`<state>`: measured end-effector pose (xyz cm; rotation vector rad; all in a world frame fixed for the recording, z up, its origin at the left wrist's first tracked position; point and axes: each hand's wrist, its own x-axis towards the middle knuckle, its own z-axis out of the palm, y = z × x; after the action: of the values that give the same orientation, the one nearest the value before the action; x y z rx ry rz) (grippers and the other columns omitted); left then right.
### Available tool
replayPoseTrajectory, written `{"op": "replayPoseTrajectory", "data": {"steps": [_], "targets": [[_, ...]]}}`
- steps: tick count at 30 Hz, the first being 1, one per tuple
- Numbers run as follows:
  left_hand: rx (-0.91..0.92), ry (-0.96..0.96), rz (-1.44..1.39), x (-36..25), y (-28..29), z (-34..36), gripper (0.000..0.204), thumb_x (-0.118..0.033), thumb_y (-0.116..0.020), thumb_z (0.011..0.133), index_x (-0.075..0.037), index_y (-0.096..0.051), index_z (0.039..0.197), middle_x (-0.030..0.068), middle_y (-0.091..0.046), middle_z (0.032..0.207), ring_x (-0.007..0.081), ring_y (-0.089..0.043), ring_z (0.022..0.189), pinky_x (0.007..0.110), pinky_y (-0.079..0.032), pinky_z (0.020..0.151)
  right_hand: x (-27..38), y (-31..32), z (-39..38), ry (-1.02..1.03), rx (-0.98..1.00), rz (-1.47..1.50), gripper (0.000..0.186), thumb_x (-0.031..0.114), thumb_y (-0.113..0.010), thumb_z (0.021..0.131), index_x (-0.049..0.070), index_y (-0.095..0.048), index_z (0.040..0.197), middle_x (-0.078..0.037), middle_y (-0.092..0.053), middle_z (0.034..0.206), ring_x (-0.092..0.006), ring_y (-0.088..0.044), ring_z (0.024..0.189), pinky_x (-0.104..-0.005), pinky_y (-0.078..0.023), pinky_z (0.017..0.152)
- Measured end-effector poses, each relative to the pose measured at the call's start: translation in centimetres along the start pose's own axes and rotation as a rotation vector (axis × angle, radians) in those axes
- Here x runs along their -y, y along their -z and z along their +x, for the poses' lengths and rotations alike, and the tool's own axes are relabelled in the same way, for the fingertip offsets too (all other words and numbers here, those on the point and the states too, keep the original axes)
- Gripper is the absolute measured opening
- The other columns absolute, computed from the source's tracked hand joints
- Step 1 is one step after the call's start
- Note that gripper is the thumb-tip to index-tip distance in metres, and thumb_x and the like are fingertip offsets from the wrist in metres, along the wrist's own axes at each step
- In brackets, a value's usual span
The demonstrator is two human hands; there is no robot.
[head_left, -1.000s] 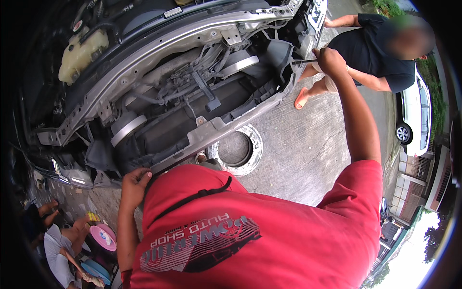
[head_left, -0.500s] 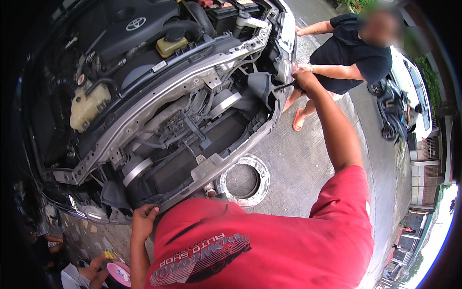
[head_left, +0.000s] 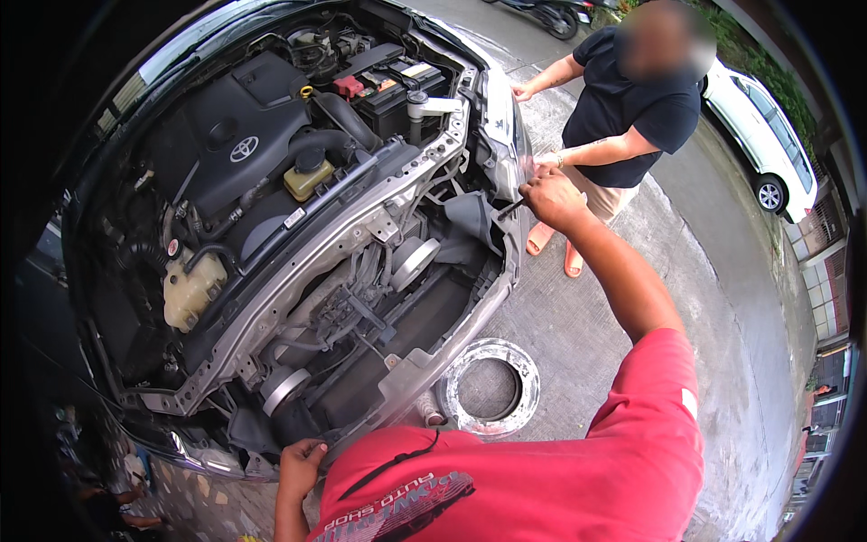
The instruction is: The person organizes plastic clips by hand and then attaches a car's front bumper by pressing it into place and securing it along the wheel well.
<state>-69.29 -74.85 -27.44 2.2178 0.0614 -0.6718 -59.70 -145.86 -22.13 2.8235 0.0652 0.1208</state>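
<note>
Our right hand (head_left: pixel 553 197) is gripping a rod (head_left: pixel 510 210), fingers curled; we're judging it stiff, best held by one end.

dull metal car frame (head_left: pixel 334 237), rough concrete ground (head_left: pixel 614 361)

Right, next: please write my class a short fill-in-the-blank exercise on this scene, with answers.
The hand gripping the dark slim tool is the worker's ____ one.
The worker's shirt is coloured ____.
The standing person wears sandals coloured ____.
The parked car behind that person is coloured ____.

Missing words: right; red; orange; white.
</note>
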Motion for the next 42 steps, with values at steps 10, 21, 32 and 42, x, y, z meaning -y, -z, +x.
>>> {"op": "replayPoseTrajectory", "data": {"steps": [10, 21, 32, 42], "targets": [[0.002, 0.052, -0.022, 0.3, -0.5, -0.8, 0.023, -0.015, -0.074, 0.096, 0.006, -0.079, 0.105, 0.0111, -0.078, 0.086, 0.0138, -0.068, 0.078, 0.032, -0.053, 0.073, 1.0, 0.5, 1.1, -0.059, 0.111, 0.040, 0.021, 0.020, -0.059, 0.101, 0.007, -0.072, 0.112, -0.016, -0.075, 0.102, -0.0338, -0.075, 0.100, -0.0486, -0.060, 0.087], [0.011, 0.104, -0.106, 1.0, -0.1, -1.1, 0.023, -0.015, -0.074, 0.098, 0.006, -0.078, 0.106, 0.0078, -0.076, 0.083, 0.0113, -0.065, 0.076, 0.030, -0.052, 0.070, 2.9, 1.4, 4.7, -0.236, 0.394, 0.285, 0.030, 0.011, -0.065, 0.091, -0.002, -0.069, 0.119, -0.024, -0.077, 0.109, -0.0409, -0.075, 0.106, -0.0523, -0.060, 0.088], [-0.016, 0.048, -0.125, 2.9, -0.5, -0.9, 0.022, -0.014, -0.073, 0.098, 0.007, -0.077, 0.105, 0.0060, -0.075, 0.082, 0.0102, -0.064, 0.077, 0.030, -0.052, 0.072, -2.7, -3.1, 7.3, -0.785, 0.572, 0.821, 0.044, 0.040, -0.067, 0.103, -0.003, -0.069, 0.094, -0.023, -0.071, 0.073, -0.0359, -0.073, 0.067, -0.0458, -0.057, 0.070], [-0.021, 0.092, -0.151, 3.9, -0.3, -0.5, 0.020, -0.013, -0.073, 0.098, 0.006, -0.078, 0.105, 0.0038, -0.074, 0.083, 0.0096, -0.062, 0.076, 0.029, -0.051, 0.071, 0.9, 1.2, 3.5, 0.168, 0.264, 0.056, 0.035, 0.009, -0.065, 0.092, 0.010, -0.067, 0.127, -0.016, -0.063, 0.117, -0.0370, -0.071, 0.107, -0.0483, -0.059, 0.092]]}}
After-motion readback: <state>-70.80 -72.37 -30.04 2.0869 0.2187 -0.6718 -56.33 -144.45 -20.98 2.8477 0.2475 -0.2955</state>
